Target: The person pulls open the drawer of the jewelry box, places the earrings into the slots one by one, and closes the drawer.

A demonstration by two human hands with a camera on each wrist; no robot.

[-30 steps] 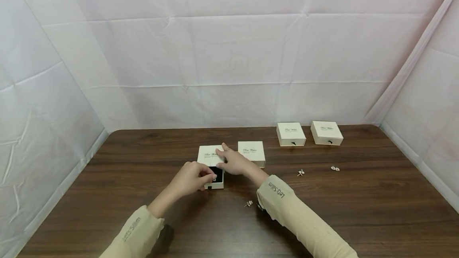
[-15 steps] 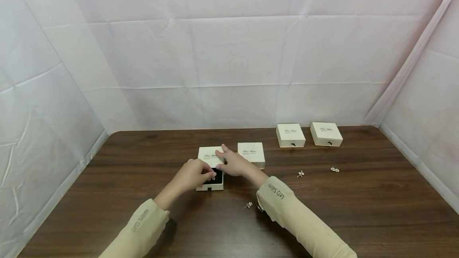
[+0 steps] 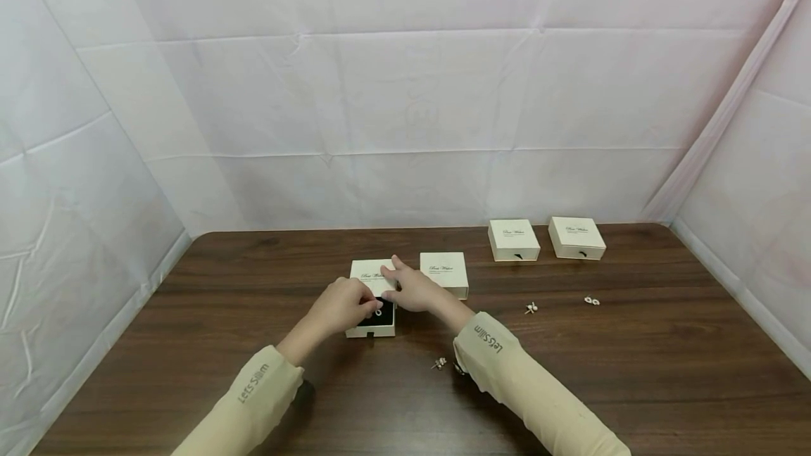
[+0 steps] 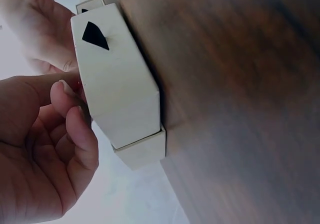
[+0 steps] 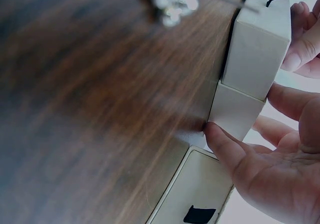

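Note:
A cream drawer box (image 3: 372,287) lies mid-table, its drawer (image 3: 374,326) pulled toward me and showing a black lining. My left hand (image 3: 372,307) curls over the open drawer, its fingertips pinching a small shiny earring (image 3: 378,312) against the lining. In the left wrist view the left hand (image 4: 70,99) hooks over the rim of the drawer (image 4: 120,84). My right hand (image 3: 394,281) holds the box's sleeve (image 5: 240,109), with the thumb (image 5: 215,134) against its side and the fingers over the top.
A second cream box (image 3: 444,271) sits just right of my right hand, and two more (image 3: 513,239) (image 3: 576,236) stand at the back right. Loose earrings (image 3: 531,307) (image 3: 592,300) (image 3: 440,362) lie on the dark wooden table (image 3: 570,385). White cloth walls close in three sides.
My left hand has crept forward and up over the open drawer. The right hand and the box have stayed put.

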